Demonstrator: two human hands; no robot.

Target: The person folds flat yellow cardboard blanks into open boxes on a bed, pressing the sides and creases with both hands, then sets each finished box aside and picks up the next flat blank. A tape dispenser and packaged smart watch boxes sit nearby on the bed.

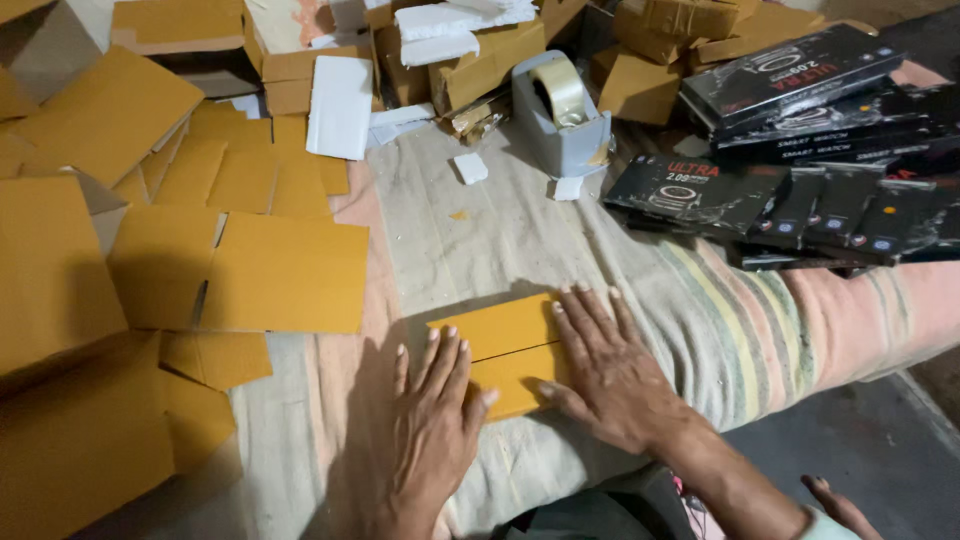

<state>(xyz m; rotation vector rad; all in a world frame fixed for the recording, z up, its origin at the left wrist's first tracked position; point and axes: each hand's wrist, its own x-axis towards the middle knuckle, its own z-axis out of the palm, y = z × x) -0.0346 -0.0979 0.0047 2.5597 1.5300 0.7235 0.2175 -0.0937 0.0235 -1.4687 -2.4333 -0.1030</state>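
A small flat brown cardboard box blank (505,340) lies on a pale striped cloth (700,310) in front of me. My left hand (425,430) lies flat with spread fingers on its left end. My right hand (605,370) presses palm-down on its right end, thumb along the lower flap. Neither hand grips anything; both press the cardboard flat.
Many flat brown cardboard sheets (285,275) are piled at the left. A grey tape dispenser (560,115) stands at the back centre among white foam pieces (340,105). Several black product boxes (790,200) are stacked at the right. The floor (860,440) shows at lower right.
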